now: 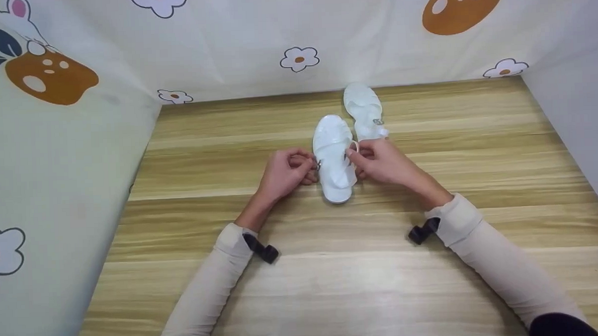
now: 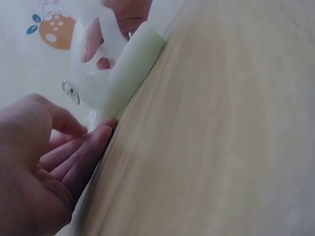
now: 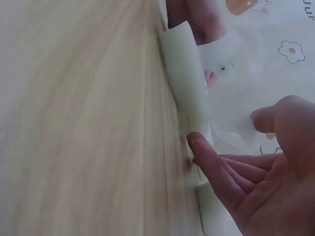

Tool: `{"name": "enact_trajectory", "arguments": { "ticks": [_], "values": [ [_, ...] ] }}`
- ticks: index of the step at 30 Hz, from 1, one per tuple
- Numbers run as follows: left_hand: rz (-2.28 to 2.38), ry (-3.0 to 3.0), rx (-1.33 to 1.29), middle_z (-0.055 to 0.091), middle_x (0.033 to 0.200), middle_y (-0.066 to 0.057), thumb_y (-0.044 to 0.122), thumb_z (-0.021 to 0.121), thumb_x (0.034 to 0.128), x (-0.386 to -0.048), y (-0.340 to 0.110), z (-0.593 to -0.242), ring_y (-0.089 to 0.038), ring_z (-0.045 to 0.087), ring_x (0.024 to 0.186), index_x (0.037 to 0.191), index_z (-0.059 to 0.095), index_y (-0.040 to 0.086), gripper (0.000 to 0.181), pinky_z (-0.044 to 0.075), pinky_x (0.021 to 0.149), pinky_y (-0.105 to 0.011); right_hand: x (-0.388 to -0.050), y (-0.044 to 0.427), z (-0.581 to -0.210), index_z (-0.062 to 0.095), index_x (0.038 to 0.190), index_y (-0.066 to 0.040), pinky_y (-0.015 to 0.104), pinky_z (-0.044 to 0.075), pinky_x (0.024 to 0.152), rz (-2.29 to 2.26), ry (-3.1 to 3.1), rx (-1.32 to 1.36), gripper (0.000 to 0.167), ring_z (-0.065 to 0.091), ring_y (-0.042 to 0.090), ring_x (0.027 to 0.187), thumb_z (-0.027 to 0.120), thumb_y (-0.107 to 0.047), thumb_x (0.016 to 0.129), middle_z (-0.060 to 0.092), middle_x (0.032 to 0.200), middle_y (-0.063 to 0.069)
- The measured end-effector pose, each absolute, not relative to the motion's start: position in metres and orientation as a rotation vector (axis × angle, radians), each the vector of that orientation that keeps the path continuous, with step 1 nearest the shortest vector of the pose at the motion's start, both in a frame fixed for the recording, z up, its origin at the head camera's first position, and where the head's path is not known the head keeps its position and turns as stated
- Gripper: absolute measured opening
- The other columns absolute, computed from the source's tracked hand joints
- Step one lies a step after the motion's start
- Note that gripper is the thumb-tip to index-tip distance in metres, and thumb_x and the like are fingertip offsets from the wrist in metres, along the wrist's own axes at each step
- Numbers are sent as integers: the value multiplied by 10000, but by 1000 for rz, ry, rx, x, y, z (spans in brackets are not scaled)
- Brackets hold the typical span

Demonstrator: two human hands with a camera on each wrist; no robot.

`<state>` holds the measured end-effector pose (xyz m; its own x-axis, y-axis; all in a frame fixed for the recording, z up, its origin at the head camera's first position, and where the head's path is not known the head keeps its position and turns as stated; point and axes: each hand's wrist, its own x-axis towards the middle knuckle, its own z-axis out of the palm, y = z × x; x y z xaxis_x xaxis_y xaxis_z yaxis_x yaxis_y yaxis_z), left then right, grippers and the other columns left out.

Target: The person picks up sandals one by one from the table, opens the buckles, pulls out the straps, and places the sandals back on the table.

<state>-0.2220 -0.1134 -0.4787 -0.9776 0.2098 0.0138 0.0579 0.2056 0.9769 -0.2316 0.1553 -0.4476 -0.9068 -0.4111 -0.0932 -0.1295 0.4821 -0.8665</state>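
A white sandal [image 1: 334, 159] stands upright on the wooden surface, toe pointing away, between both hands. At its right side my right hand [image 1: 386, 161] pinches the loose end of its ankle strap [image 3: 241, 133] between thumb and finger. My left hand [image 1: 289, 172] is at the sandal's left side, its fingertips touching the lower edge near the sole. A small metal buckle [image 2: 70, 92] sits on that side, just above the left fingers. Behind and to the right lies a second white sandal [image 1: 362, 106], its heel end partly hidden by the right hand.
A patterned cloth wall [image 1: 245, 50] rises behind the wooden surface [image 1: 333, 286], close to the far sandal's toe. More walls stand at the left [image 1: 45, 172] and right [image 1: 569, 79]. Each sleeve cuff carries a small black camera mount [image 1: 267, 252].
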Motion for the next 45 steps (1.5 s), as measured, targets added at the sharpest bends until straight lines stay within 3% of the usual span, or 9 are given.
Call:
{"name": "enact_trajectory", "arguments": {
  "ticks": [7, 11, 14, 16, 18, 21, 28, 36, 45],
  "values": [
    [1809, 2480, 169, 829, 968, -144, 90, 665, 1022, -211, -100, -464, -257, 812, 750, 1245, 703, 7, 240, 657, 619, -317, -221, 145, -440, 701, 1225, -73, 273, 627, 713, -1358, 2367, -481, 333, 729, 164, 863, 613, -372, 1109, 801, 1092, 100],
    [1744, 2597, 222, 836, 946, -129, 80, 665, 1002, -211, -99, -465, -232, 793, 730, 1215, 737, 55, 227, 564, 557, -230, -218, 141, -445, 639, 1447, -101, 251, 600, 753, -1403, 2386, -495, 436, 711, 185, 1010, 613, -375, 1109, 782, 1257, 99],
    [1719, 2646, 268, 838, 1069, -140, 47, 659, 990, -212, -99, -466, -188, 816, 898, 1212, 767, 61, 247, 613, 689, -216, -218, 140, -453, 490, 1625, -128, 258, 578, 836, -1441, 2407, -532, 559, 688, 214, 1142, 570, -376, 1130, 703, 1442, 99],
    [1688, 2677, 295, 826, 1154, -144, 44, 659, 991, -213, -99, -468, -174, 806, 1045, 1227, 773, 54, 262, 637, 850, -248, -218, 139, -457, 414, 1668, -119, 295, 559, 1018, -1502, 2382, -538, 599, 647, 227, 1321, 545, -372, 1142, 597, 1582, 108],
    [1683, 2682, 299, 798, 1255, -149, 37, 663, 983, -214, -98, -469, -179, 766, 1199, 1235, 768, 28, 273, 613, 1016, -291, -218, 137, -459, 392, 1675, -109, 353, 483, 1184, -1577, 2340, -528, 610, 561, 233, 1467, 537, -373, 1145, 515, 1652, 107],
    [1702, 2662, 275, 798, 1248, -175, 30, 664, 977, -218, -97, -470, -228, 766, 1214, 1237, 741, -9, 274, 602, 1063, -341, -220, 133, -460, 379, 1675, -90, 417, 316, 1329, -1696, 2273, -485, 634, 427, 244, 1586, 552, -382, 1139, 436, 1705, 112],
    [1795, 2627, 200, 806, 1199, -157, 20, 642, 984, -232, -94, -471, -222, 779, 1137, 1223, 703, -6, 248, 623, 1012, -306, -231, 117, -462, 304, 1681, 2, 396, 230, 1366, -1862, 2191, -443, 686, 286, 283, 1654, 583, -295, 1129, 258, 1784, 143],
    [1851, 2623, 119, 809, 1166, -150, 26, 640, 986, -252, -93, -474, -234, 768, 1106, 1231, 687, -1, 252, 619, 1019, -336, -249, 106, -466, 360, 1645, 38, 403, 219, 1373, -1920, 2227, -439, 629, 254, 281, 1668, 561, -269, 1135, 278, 1768, 206],
    [1850, 2639, 74, 808, 1221, -145, 46, 634, 1000, -271, -92, -480, -188, 749, 1139, 1228, 677, 5, 236, 603, 1033, -337, -266, 99, -469, 288, 1683, 19, 379, 198, 1376, -1966, 2219, -390, 677, 237, 237, 1672, 535, -309, 1145, 278, 1777, 177]
  ]
}}
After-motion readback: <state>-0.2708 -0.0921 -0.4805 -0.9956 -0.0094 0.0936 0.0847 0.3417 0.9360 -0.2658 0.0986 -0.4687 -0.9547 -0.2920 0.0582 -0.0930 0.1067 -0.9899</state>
